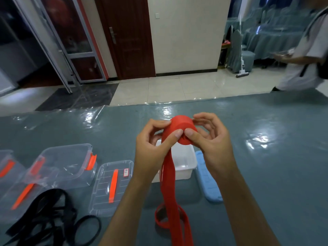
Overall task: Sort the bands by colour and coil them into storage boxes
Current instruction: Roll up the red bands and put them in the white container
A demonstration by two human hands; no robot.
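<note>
A red band [179, 126] is partly wound into a thick coil, held above the table between both hands. My left hand [152, 148] pinches the coil's near left side with thumb and fingers. My right hand [211, 139] grips its right side, thumb pressed on the front. The band's loose tail [174, 201] hangs down to the table and loops there. A white open box [184, 164] stands right under the coil. Black bands [48, 215] lie tangled at the lower left.
A clear box [65, 166] with orange clasps and clear lids with orange handles [111, 187] lie left of the white box. A light blue lid [207, 178] rests on its right. A person [305, 50] stands beyond the table's far right edge.
</note>
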